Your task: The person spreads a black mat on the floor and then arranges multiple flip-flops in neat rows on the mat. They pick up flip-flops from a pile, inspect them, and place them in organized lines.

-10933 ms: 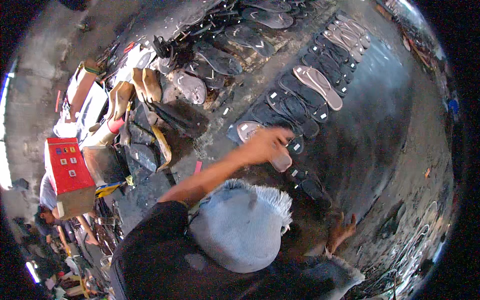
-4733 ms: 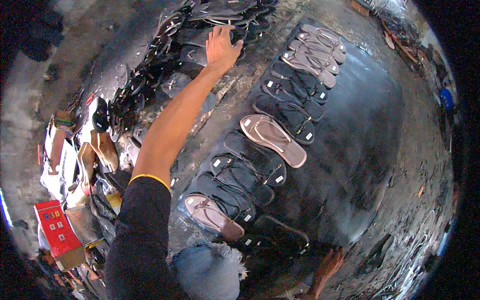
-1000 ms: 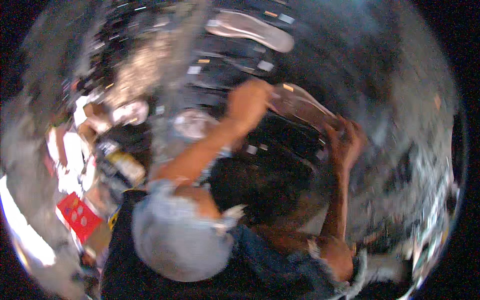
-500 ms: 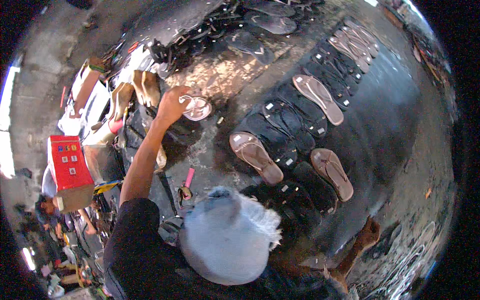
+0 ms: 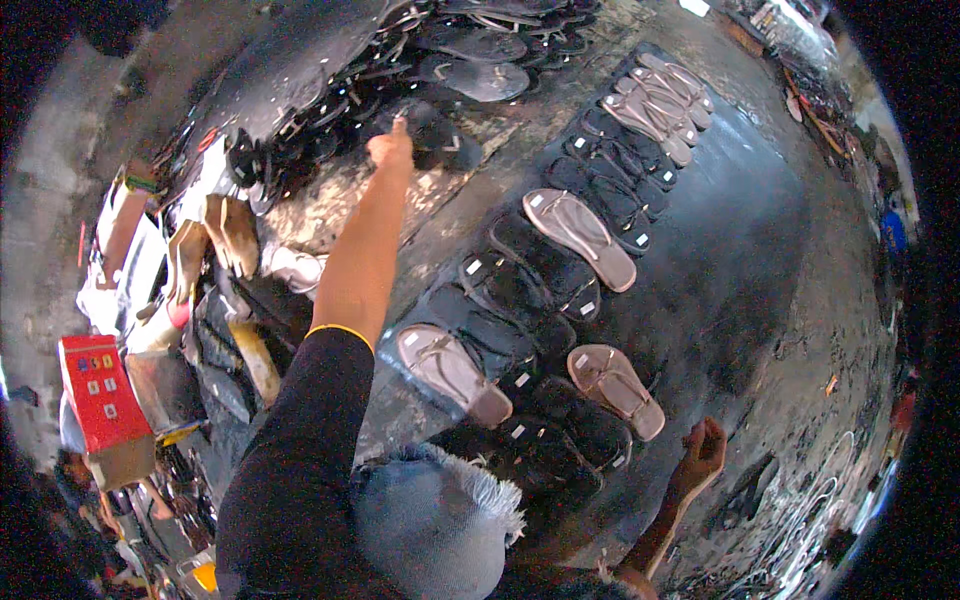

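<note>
My left hand (image 5: 393, 147) reaches forward over dark flip-flops, one finger stretched out and nothing visibly held. Next to its fingertips lies a dark flip-flop (image 5: 440, 135); whether they touch I cannot tell. Back toward my left forearm, a pale pinkish sandal (image 5: 295, 268) rests partly hidden behind the arm. At the lower right, my right hand (image 5: 706, 447) hovers by the dark mat with fingers curled and no object visible in it. Nearest to it is a brown flip-flop (image 5: 617, 392). Another brown flip-flop (image 5: 455, 372) and a third one (image 5: 580, 238) lie among black sandals (image 5: 530, 265).
A dark mat (image 5: 735, 250) carries the rows of sandals, with lighter pairs (image 5: 655, 105) at its far end. Black footwear is heaped (image 5: 480, 45) at the back. To the left stand wooden foot forms (image 5: 230, 235) and a red box (image 5: 100, 395). Frayed denim (image 5: 430, 525) covers the lower middle.
My left hand has let go of the pale sandal and moved forward and right to the dark flip-flops. The view has shifted, and the right hand appears slightly further left and higher.
</note>
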Demonstrator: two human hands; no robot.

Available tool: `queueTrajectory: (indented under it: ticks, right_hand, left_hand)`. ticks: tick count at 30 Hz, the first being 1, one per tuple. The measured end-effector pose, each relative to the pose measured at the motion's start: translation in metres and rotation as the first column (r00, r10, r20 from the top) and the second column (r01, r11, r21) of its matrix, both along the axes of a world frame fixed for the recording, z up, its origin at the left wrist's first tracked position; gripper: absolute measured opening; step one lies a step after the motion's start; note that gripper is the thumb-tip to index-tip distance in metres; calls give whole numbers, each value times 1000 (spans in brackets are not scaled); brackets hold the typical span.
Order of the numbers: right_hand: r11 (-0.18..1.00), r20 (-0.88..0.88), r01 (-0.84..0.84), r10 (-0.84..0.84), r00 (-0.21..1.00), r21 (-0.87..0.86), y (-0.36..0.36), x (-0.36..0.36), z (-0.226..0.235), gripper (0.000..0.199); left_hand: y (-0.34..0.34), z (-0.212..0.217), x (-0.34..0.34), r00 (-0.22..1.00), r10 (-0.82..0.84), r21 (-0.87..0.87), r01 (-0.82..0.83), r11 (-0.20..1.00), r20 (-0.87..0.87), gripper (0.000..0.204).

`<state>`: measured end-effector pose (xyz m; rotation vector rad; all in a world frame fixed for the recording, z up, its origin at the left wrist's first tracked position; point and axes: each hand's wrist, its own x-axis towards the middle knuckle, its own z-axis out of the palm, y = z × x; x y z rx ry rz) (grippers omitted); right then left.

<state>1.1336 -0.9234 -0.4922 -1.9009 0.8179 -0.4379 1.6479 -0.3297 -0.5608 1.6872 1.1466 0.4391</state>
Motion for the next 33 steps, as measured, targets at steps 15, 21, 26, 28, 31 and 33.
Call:
queueTrajectory:
  ticks: [15, 21, 26, 28, 31, 33]
  right_hand:
    - [779, 380, -420, 253, 890, 466, 84, 124, 143, 41]
    - [942, 339, -308, 249, 907, 131, 11, 88, 121, 46]
    - [899, 272, -229, 130, 953, 373, -37, 45, 35, 52]
    - [790, 325, -207, 11, 946, 577, -17, 48, 5, 55]
    - [876, 128, -158, 112, 986, 456, -21, 36, -28, 43]
    - [934, 30, -117, 113, 993, 337, -28, 37, -54, 50]
  left_hand:
    - [-307, 215, -288, 107, -984, 754, 633, 176, 140, 37]
    - [-359, 204, -330, -260, -959, 799, 598, -65, 117, 36]
    - [-350, 145, -290, 219, -926, -80, 976, 204, 307, 41]
    - [-345, 100, -279, 138, -970, -11, 990, 139, 202, 43]
    - [-353, 70, -280, 94, -995, 42, 995, 94, -17, 40]
    - [-354, 56, -277, 51, -986, 162, 986, 25, -160, 38]
